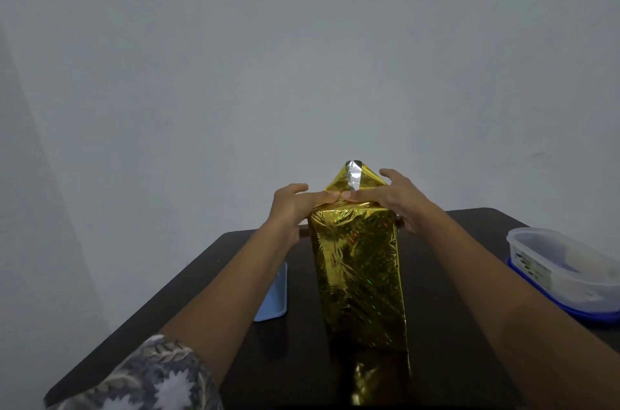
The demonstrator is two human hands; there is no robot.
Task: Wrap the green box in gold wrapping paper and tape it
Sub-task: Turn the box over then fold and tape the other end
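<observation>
A tall box stands upright on the dark table, fully covered in shiny gold wrapping paper; no green shows. At its top the paper rises in a pointed flap whose silver underside is visible. My left hand rests on the top left edge, thumb pressing the paper down. My right hand grips the top right corner, thumb meeting the left thumb at the fold. No tape is visible.
A light blue flat object lies on the table to the left of the box, partly under my left forearm. A clear plastic container on a blue lid sits at the right edge. A plain grey wall stands behind.
</observation>
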